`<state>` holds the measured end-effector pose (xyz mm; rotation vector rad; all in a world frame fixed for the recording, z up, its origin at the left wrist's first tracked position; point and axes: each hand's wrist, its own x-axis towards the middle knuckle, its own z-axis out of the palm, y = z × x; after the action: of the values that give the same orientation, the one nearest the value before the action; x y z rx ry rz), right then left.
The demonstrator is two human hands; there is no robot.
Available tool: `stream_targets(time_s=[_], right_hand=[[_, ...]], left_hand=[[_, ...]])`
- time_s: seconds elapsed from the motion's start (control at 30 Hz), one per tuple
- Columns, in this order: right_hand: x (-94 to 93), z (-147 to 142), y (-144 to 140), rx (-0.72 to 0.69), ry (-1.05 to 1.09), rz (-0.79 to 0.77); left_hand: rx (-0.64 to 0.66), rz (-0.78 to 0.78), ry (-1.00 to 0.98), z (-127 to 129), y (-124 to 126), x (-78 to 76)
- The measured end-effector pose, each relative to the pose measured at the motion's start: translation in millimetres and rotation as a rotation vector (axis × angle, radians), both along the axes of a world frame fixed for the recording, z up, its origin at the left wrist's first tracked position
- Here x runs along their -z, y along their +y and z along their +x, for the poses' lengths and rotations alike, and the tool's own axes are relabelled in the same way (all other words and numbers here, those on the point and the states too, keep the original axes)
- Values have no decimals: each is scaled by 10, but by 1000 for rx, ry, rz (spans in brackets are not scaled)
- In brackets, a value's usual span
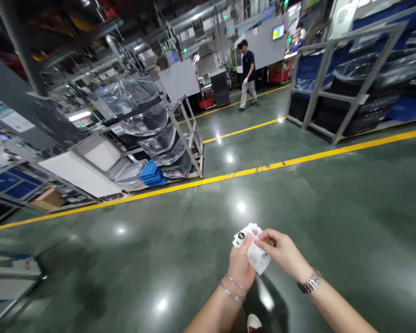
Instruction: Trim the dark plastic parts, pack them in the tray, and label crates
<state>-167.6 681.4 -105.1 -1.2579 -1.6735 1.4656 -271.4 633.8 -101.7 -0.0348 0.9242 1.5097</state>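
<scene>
No lettering is legible, the black round mark [241,235] on the white paper [258,259] being blurred.

The printed slips [259,258] between my fingers look like thin paper, matt white and faintly creased. My watch [311,282] has a shiny band of metal links, and my bracelets [231,294] are slim, bright metal. The floor [315,203] is smooth and glossy, full of white glare; the painted yellow line [319,156] is chipped in patches. Farther off, clear plastic film [149,118] shines in wrinkles, the cart frame [317,88] is grey metal, and the cardboard box [50,199] looks matt.
</scene>
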Motion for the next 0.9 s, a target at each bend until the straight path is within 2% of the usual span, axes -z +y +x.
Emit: stream_targets(time_s=[0.1,0.27,0.4,0.5,0.7,0.9], right_hand=[[-18,93,399,44,23,-36],[-105,276,1160,86,-11,-92],[-216,447,1802,142,-67,-130],[-286,643,2188,244,-84,-147],[-239,1162,2698,438,-64,-220],[-111,1877,3314,560,-37,-252]], left_hand=[[52,21,-35,14,405,45],[69,-38,-60,102,1185,124],[130,-31,-108,258,1879,97],[191,-31,-127,417,2353,57],[347,-69,-77,879,3091,122],[441,-65,-14,1651,3834,229]])
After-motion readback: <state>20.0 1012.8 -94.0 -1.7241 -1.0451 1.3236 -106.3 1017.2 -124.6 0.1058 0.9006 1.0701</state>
